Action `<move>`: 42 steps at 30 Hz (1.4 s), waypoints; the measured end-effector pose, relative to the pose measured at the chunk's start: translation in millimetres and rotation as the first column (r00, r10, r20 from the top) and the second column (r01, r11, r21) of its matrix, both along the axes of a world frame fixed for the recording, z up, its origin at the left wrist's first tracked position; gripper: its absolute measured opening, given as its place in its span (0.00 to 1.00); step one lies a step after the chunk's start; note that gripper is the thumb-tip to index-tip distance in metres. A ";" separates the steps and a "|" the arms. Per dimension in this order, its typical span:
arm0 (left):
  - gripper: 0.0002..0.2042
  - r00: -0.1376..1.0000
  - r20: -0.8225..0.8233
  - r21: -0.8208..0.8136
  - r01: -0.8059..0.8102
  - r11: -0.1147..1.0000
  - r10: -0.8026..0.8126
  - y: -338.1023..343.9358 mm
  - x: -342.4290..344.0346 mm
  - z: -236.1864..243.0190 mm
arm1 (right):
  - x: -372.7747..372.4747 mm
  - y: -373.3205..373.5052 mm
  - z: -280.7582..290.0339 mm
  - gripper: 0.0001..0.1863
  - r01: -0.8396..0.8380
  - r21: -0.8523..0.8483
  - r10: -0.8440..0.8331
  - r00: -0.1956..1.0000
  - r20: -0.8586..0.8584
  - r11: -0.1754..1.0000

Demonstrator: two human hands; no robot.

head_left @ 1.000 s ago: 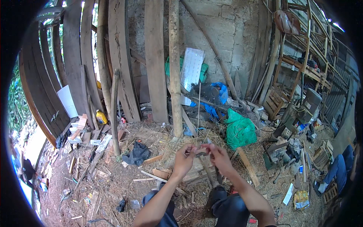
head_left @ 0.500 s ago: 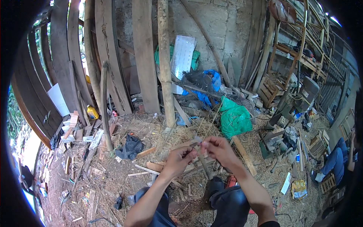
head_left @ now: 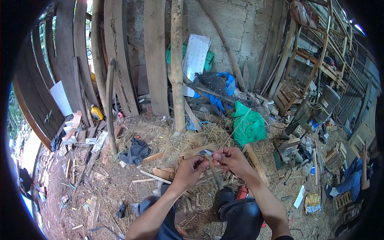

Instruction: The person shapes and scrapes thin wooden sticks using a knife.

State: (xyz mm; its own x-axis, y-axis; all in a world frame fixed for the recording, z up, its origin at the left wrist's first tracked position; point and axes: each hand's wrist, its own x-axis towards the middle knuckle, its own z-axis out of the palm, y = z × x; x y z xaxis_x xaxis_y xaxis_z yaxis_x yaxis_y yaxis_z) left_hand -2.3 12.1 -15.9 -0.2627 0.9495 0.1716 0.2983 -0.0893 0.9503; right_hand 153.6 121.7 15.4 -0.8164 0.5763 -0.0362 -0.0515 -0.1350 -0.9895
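Observation:
My left hand and my right hand meet in front of my knees, their fingers pinched close together. At the right fingertips shows a small pale, pointed piece, too small to name. The left fingers are curled over something I cannot make out. Thin strands, perhaps straw or twigs, stick up beside the fingers. Just below the hands a wooden stick slants down toward a dark boot between my knees.
Straw and wood scraps litter the ground. A green sack lies beyond my hands, a black plastic bag to the left. A wooden post stands ahead, a yellow jug farther left. Another person's legs show at right.
The pale piece at my right fingertips has tilted and now points toward the left. Both hands stay close together; the whole view has shifted slightly.

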 end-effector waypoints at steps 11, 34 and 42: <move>0.10 0.999 -0.049 -0.010 0.020 1.000 -0.021 -3.6 2.8 12.7 | 9.3 6.8 4.0 0.09 0.091 0.055 -0.095 0.993 0.074 0.994; 0.11 0.997 -0.082 -0.070 -0.002 0.998 -0.004 -9.7 -2.9 24.7 | -6.6 -4.6 -12.1 0.09 0.188 0.161 -0.192 0.981 0.006 0.969; 0.09 0.942 0.280 -0.121 0.225 0.967 -0.184 -6.2 -14.5 5.0 | 7.4 16.9 -11.6 0.07 0.226 -0.099 -0.242 0.946 -0.213 0.969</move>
